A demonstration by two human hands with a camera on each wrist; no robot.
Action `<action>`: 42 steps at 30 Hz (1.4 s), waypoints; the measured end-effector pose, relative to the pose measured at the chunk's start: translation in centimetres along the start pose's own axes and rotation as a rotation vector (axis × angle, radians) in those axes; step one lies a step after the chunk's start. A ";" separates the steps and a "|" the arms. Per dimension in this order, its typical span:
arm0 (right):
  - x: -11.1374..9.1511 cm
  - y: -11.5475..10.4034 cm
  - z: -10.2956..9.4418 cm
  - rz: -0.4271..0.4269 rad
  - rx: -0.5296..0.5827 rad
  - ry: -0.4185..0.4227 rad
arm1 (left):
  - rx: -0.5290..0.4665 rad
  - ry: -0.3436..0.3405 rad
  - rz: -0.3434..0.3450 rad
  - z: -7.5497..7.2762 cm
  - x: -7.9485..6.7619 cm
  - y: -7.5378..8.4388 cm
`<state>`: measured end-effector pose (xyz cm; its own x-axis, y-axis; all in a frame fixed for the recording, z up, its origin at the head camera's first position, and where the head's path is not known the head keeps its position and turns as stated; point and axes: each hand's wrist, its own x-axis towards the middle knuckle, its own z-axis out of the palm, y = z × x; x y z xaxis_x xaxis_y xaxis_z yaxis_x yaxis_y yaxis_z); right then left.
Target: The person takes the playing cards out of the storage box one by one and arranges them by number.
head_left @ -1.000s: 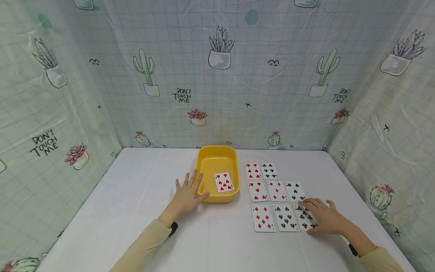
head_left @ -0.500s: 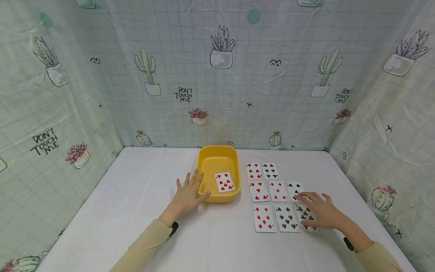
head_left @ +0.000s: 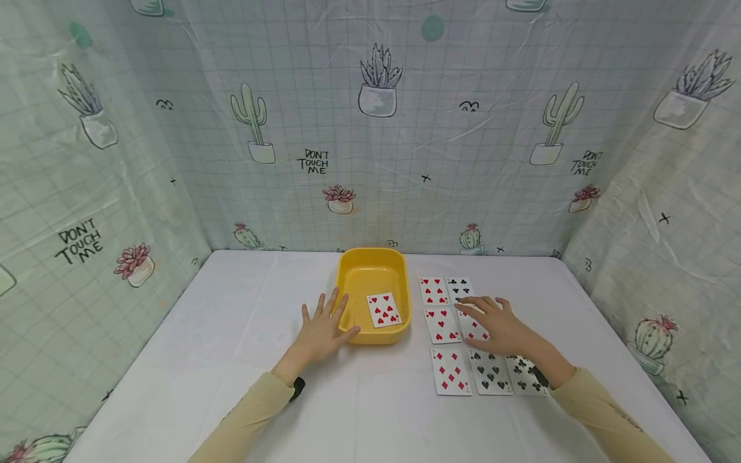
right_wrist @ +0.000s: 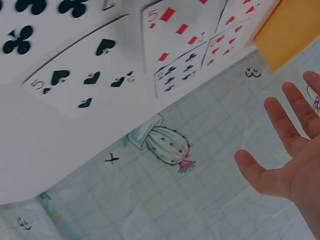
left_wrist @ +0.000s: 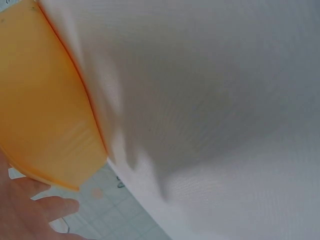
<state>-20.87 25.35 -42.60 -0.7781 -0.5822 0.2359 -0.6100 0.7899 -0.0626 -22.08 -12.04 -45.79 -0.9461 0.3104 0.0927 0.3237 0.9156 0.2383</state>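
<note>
A yellow tray (head_left: 373,334) sits in the middle of the table with one heart playing card (head_left: 383,310) lying inside. My left hand (head_left: 318,335) touches its near left rim, fingers spread and straight. In the left wrist view, those fingers (left_wrist: 55,206) lie along the edge of the tray wall (left_wrist: 45,100). My right hand (head_left: 508,329) is above the middle row of cards, fingers extended, nothing held. Under it, the 5 of diamonds (head_left: 470,326) is partly covered. The 5 of spades (right_wrist: 91,78), hidden in the head view, lies flat on the table in the right wrist view.
Face-up playing cards form rows right of the tray: hearts (head_left: 433,291) and clubs (head_left: 458,286) at the back, hearts (head_left: 442,326) mid-left, diamonds (head_left: 450,373), spades (head_left: 489,373) and clubs (head_left: 522,375) in front. Cactus-print cloth (head_left: 376,154) encloses the white table (head_left: 370,399).
My right hand has moved left and away from me, from the front-right clubs card to above the middle row. The front-right clubs card is now mostly uncovered. My left hand has stayed at the tray.
</note>
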 end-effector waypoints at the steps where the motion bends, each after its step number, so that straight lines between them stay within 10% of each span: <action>1: 0.5 -0.2 0.0 -0.003 0.011 -0.002 | 0.005 -0.002 0.000 0.0 0.0 0.0; 42: 13.3 -6.1 3.2 0.016 0.040 -0.135 | 0.014 -0.023 -0.018 0.1 0.1 0.0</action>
<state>-27.98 12.17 -42.17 -0.7992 -0.5923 0.1021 -0.6007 0.7927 -0.1042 -22.21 -11.97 -45.84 -0.9517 0.2996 0.0668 0.3069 0.9245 0.2261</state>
